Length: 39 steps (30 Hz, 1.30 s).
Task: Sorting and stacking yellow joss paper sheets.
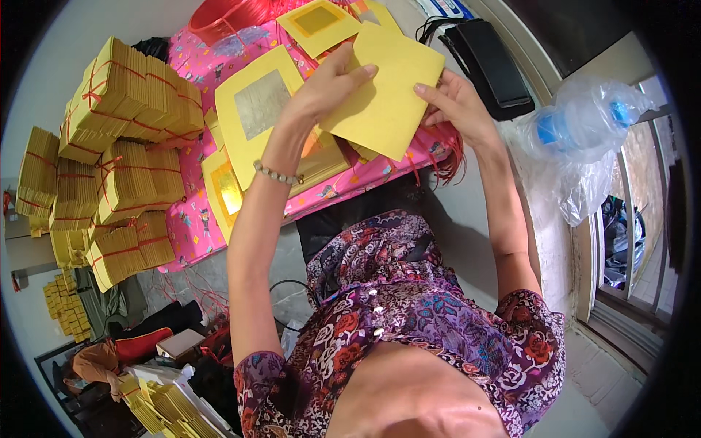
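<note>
Both hands hold up a plain yellow paper (398, 84), tilted above the table; whether it is one sheet or a thin stack, I cannot tell. My left hand (328, 87) is closed at its left edge, thumb lying over the paper. At the right edge my right hand (458, 106) pinches it, thumb on top and fingers partly hidden behind. Beside my left wrist lies a yellow sheet with a silver square (261, 104). A yellow sheet with a gold square (318, 23) rests beyond my hands, and a gold-patched sheet (228, 191) lies at the left.
A pink patterned tablecloth (193, 230) covers the table. Yellow paper bundles (120, 95) tied with red string are piled at the left. A red basket (223, 18) stands at the back. On the right are a phone in a black case (500, 66) and a plastic bag with bottles (584, 131).
</note>
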### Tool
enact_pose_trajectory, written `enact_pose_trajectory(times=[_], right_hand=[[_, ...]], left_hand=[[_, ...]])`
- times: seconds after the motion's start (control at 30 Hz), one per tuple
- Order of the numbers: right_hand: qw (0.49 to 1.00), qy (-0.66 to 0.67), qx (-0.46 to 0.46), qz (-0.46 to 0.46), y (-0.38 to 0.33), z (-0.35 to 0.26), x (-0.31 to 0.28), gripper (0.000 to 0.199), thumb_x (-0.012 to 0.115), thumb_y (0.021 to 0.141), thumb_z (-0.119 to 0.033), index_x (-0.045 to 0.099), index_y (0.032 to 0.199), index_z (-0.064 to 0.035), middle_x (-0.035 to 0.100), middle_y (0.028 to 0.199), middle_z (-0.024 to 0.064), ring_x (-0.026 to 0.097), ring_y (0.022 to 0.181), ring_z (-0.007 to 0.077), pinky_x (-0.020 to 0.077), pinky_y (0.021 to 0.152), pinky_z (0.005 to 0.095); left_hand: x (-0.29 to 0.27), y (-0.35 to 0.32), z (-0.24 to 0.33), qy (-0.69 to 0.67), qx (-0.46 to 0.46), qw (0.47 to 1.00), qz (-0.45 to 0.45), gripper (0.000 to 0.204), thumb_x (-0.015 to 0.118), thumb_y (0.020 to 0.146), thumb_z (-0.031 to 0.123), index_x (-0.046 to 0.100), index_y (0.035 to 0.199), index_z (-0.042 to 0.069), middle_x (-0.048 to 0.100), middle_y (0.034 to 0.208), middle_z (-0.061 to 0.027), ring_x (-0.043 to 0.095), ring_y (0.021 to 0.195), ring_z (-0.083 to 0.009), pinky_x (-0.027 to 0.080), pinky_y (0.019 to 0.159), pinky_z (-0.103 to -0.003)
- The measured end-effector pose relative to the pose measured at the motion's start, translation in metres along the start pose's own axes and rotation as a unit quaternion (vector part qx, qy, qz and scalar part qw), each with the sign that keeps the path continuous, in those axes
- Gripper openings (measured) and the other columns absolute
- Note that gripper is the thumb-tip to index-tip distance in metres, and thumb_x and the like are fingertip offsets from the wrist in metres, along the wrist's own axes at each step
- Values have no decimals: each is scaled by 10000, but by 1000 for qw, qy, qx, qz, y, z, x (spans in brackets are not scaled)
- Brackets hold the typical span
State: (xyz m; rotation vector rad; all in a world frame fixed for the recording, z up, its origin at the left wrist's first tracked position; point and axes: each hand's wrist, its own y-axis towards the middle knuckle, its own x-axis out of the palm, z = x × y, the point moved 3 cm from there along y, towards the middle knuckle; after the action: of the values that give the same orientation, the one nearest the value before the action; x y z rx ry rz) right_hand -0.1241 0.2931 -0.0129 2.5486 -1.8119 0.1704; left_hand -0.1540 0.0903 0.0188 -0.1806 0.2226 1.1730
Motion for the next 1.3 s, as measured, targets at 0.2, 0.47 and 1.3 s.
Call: enact_pose_trajectory(times=[0.2,0.47,1.3], right_hand=[[990,0,-90,106,27,3,-9,438,683,840,-185,471,1168,15,631,931,87,644,721,114,545,586,226],[989,-9,38,140,41,44,3,489,700,823,-176,420,1142,68,605,976,161,656,682,169,558,523,252],[712,-654,-175,186,26,16,16,510,684,775,-426,588,1109,-52,580,1043,137,557,965,307,470,773,458]], left_hand=[[-18,43,-6,122,14,991,-45,477,653,865,301,517,1193,-18,645,970,-115,623,832,-152,496,733,-280],[-24,83,-36,351,-15,933,-78,535,682,815,306,526,1247,30,647,996,-147,626,870,-216,497,742,-329],[8,77,-84,402,-138,897,-119,560,664,812,288,497,1247,-22,591,1168,-227,572,1090,-344,457,911,-392]])
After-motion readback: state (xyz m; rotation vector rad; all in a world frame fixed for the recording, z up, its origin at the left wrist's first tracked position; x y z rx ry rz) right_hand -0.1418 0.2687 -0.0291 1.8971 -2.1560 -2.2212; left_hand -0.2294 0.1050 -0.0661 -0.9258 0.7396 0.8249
